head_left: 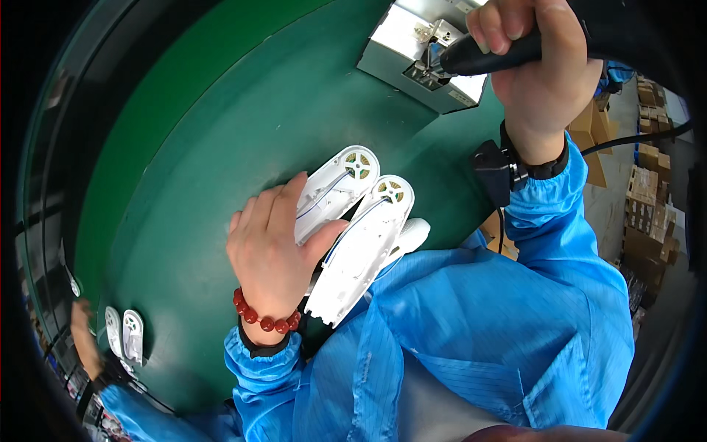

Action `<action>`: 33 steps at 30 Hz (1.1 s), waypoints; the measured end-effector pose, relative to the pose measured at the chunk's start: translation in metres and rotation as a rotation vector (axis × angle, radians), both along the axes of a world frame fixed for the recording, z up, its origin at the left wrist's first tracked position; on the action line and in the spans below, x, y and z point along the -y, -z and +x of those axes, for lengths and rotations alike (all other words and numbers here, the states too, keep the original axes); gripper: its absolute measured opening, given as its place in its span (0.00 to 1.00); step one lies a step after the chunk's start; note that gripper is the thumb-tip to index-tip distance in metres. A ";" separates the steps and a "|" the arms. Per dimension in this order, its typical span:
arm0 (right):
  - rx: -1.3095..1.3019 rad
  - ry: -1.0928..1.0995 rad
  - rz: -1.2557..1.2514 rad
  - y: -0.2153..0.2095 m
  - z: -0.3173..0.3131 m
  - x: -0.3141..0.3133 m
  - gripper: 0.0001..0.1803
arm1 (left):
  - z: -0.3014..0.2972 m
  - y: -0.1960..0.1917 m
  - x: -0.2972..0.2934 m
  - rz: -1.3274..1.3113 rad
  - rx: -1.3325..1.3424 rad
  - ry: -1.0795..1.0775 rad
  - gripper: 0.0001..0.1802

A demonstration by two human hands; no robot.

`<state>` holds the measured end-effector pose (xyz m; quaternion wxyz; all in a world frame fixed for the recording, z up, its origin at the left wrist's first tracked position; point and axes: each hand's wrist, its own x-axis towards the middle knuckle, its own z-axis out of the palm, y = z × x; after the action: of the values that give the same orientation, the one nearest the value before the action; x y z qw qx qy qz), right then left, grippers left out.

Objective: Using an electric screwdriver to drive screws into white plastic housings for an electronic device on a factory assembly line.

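Note:
My left hand lies across the lower part of a white elongated plastic housing, gripping it between fingers and thumb. This housing has a round spoked end and a thin blue wire inside. Beside it a second matching housing lies with its inside up, close to my left thumb. My right hand is closed around a black electric screwdriver. The screwdriver's tip is at the opening of a grey metal box, apparently a screw feeder; the exact contact is too small to make out.
A white rounded part lies against the second housing, near my blue smock. At the far left, a co-worker's hand is near two more white housings on the green table mat. Cardboard boxes stand on the right.

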<state>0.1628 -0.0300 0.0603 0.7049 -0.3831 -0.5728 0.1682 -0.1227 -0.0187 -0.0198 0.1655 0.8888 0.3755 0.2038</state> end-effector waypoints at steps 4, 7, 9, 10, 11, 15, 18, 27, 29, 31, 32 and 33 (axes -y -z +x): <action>0.012 -0.189 -0.048 0.014 -0.006 0.007 0.10 | 0.000 -0.003 -0.006 0.006 0.019 0.002 0.33; -0.128 -0.364 -0.047 0.024 -0.034 0.015 0.11 | 0.000 0.001 -0.012 -0.001 0.044 0.006 0.33; -0.154 -0.418 -0.095 0.026 -0.057 0.023 0.10 | 0.001 -0.002 -0.014 -0.016 0.054 0.018 0.32; -0.169 -0.433 -0.126 0.029 -0.068 0.026 0.10 | 0.000 0.000 -0.014 -0.019 0.051 0.012 0.32; -0.183 -0.434 -0.160 0.032 -0.073 0.027 0.11 | -0.001 0.001 -0.014 -0.022 0.047 0.009 0.33; -0.171 -0.427 -0.219 0.045 -0.074 0.026 0.12 | -0.003 0.003 -0.013 -0.038 0.032 0.005 0.33; -0.192 -0.398 -0.225 0.046 -0.071 0.026 0.13 | 0.001 0.003 -0.014 -0.050 0.036 0.016 0.33; -0.182 -0.416 -0.208 0.049 -0.064 0.021 0.12 | 0.002 0.004 -0.015 -0.040 0.041 0.022 0.33; -0.173 -0.424 -0.209 0.049 -0.063 0.020 0.12 | 0.001 0.005 -0.014 -0.042 0.045 0.022 0.33; -0.177 -0.418 -0.213 0.052 -0.065 0.022 0.12 | 0.001 0.006 -0.013 -0.048 0.041 0.021 0.33; -0.182 -0.414 -0.217 0.053 -0.065 0.021 0.12 | 0.002 0.005 -0.013 -0.050 0.037 0.021 0.34; -0.186 -0.411 -0.219 0.053 -0.067 0.021 0.12 | 0.002 0.005 -0.013 -0.050 0.033 0.021 0.34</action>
<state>0.0961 -0.0512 0.0074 0.6596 -0.3156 -0.5498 0.4038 -0.1210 -0.0061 -0.0246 0.1958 0.8848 0.3684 0.2075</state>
